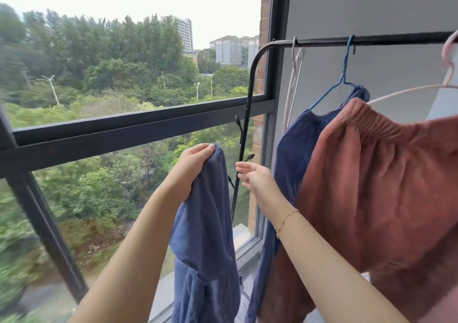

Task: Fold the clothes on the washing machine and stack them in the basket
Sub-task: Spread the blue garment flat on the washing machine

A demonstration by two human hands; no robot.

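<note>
Both forearms reach up from six o'clock; the left hand (195,160) pinches a hanging blue garment (205,243). Right hand (252,177), at centre, hangs loose-fingered and empty. At three o'clock, rust shorts (386,198) hang from the rail (371,42).

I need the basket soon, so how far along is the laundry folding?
Nothing looks folded yet, and neither the basket nor the washing machine is in view. In hand: the left hand grips a blue garment hanging unfolded, while the right hand reaches open beside it. Left: a second blue garment and rust-coloured trousers hang on hangers from the black rail.
</note>
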